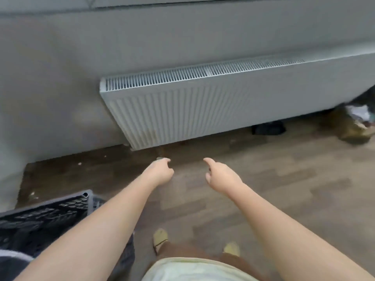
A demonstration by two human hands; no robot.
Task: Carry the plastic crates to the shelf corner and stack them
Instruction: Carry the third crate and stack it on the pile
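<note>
Left of empty fingers, crate.

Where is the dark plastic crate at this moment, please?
In the head view, the dark plastic crate sits on the wooden floor at the lower left, beside the person's left forearm, below and left of the radiator.

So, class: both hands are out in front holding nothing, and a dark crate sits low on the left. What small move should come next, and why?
Probably turn left and lower both hands to the crate. The left hand and right hand are empty, stretched over bare floor before the radiator. The crate is the only one in view, beside the left forearm, and no shelf shows yet.
</note>
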